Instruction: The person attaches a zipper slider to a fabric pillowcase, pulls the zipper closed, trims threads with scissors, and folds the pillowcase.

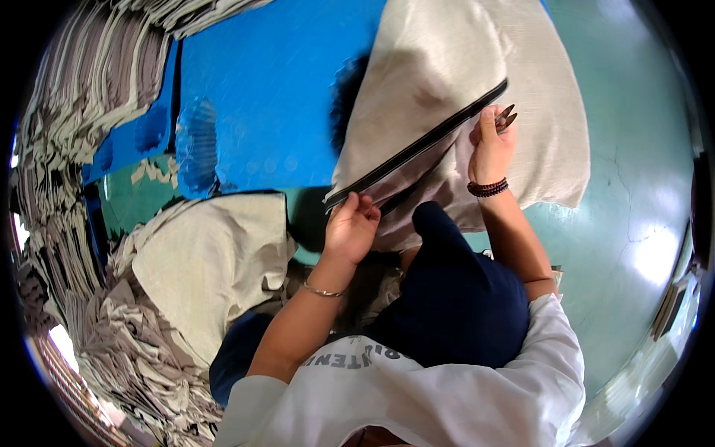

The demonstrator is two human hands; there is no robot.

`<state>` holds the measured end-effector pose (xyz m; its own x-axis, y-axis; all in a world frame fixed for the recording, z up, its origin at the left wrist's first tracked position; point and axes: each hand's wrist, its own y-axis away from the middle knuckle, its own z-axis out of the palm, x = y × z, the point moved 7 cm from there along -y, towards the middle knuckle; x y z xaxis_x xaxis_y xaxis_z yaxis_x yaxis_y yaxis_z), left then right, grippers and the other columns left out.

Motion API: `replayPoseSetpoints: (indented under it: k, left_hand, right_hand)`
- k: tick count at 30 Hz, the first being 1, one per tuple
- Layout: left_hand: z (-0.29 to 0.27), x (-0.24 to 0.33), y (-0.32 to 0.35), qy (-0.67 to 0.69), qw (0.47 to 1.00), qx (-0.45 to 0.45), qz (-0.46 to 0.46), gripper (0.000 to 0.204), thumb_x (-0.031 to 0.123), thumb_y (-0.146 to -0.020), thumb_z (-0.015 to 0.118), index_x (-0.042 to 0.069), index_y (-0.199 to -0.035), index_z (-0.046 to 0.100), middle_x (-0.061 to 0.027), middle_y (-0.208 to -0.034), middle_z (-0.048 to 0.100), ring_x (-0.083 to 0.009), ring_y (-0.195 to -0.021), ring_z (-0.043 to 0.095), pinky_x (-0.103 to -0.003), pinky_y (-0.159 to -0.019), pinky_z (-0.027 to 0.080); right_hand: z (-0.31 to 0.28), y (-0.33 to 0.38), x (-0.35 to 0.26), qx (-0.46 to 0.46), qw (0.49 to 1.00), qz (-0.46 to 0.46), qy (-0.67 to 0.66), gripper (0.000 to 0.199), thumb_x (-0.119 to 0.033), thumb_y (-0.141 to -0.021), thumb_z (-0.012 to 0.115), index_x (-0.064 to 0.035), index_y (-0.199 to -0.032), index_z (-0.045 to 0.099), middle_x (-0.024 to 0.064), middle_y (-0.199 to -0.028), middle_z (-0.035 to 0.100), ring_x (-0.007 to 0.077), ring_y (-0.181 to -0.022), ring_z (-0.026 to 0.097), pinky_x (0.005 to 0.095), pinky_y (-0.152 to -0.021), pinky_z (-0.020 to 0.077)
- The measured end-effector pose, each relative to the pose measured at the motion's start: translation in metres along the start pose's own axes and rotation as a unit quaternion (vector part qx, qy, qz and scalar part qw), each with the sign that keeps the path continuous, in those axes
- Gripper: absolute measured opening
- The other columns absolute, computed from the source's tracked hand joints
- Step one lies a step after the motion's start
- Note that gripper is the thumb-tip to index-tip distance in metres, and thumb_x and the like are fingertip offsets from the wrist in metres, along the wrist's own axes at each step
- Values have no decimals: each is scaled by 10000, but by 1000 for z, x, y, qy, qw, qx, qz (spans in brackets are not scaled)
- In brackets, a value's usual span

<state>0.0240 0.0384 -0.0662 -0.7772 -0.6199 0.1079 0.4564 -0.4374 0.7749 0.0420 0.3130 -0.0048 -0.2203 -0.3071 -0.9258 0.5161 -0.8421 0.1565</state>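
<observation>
Black strip (417,146) slanting across beige cloth (439,45), near left to far right.
Left hand (353,228) pinches the near end; right hand (493,147) holds snips (508,123), whose bare tips could nick cloth if turned inward; whether it grips the strip is unclear.

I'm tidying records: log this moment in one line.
left hand: at lower end of black strip | right hand: holding snips | beige cloth: under strip

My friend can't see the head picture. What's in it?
A person's left hand touches the lower end of a black strip on beige cloth; the right hand holds small snips near the upper end. A blue surface and piled cloths lie to the left.
</observation>
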Motion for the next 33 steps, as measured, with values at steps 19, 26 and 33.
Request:
replayPoseSetpoints:
  k: [19, 26, 33]
  left_hand:
    - [13, 15, 8, -18, 999, 26, 13, 152, 218, -843, 497, 80, -888, 546, 5, -873, 569, -145, -773, 493, -283, -692, 387]
    - [30, 96, -2, -32, 985, 9, 172, 139, 228, -851, 474, 177, -856, 604, 11, -926, 615, -125, -800, 534, -323, -785, 411]
    - [29, 117, 2, -389, 871, 27, 299, 223, 127, -795, 576, 124, -986, 461, -16, -944, 501, -113, -824, 458, -267, -704, 369]
  right_hand:
    - [81, -38, 1, -142, 954, 187, -185, 180, -190, -858, 481, -125, -1019, 435, 18, -907, 519, 160, -840, 517, 310, -732, 435]
    - [238, 10, 8, -397, 860, 273, -167, 311, -149, -809, 528, -108, -1117, 517, 31, -1151, 504, 148, -1088, 427, 320, -886, 356]
    - [150, -20, 57, -329, 941, 59, 54, 255, -10, -787, 482, -59, -1024, 561, 72, -978, 592, 174, -917, 546, 274, -808, 422]
